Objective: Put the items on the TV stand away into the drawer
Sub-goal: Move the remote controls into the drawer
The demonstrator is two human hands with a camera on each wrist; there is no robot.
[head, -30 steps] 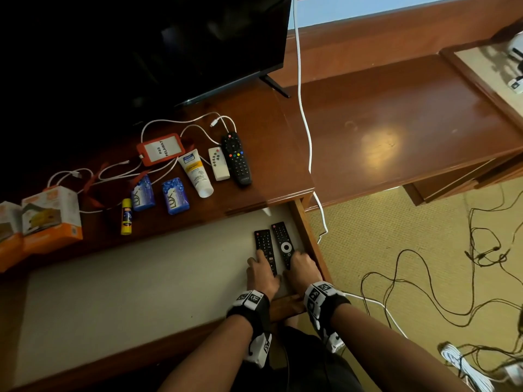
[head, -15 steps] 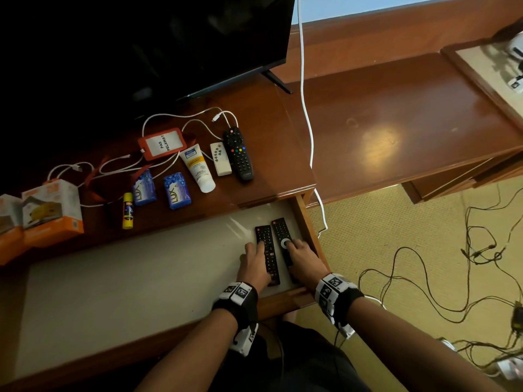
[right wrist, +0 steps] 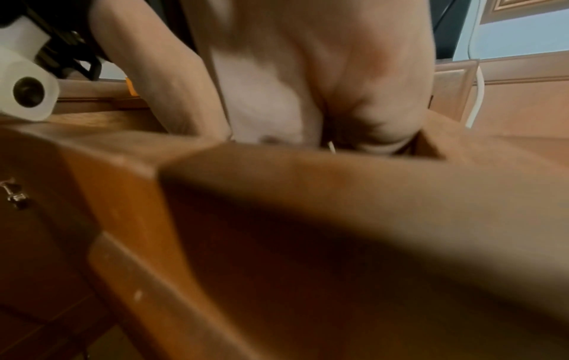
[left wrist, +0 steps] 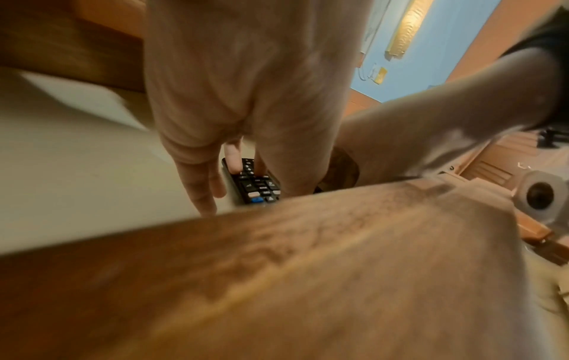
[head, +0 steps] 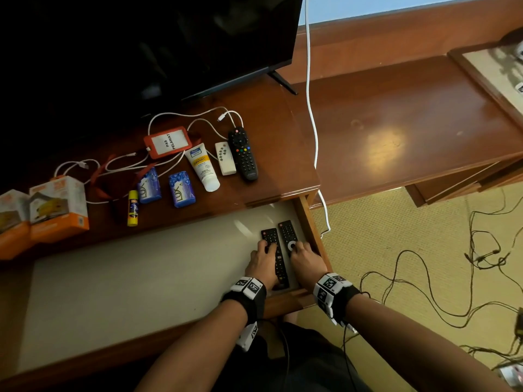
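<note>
In the open drawer [head: 147, 281], two black remotes lie side by side in the right corner. The left hand [head: 261, 263] rests on the left remote [head: 276, 257], fingers [left wrist: 232, 158] straight on its buttons. The right hand [head: 305, 257] lies on the right remote [head: 287, 233]; whether it grips cannot be told. A third black remote [head: 243, 154], a white remote [head: 225, 158], a tube [head: 202, 165] and two soaps [head: 165, 188] remain on the surface [head: 271, 131].
</note>
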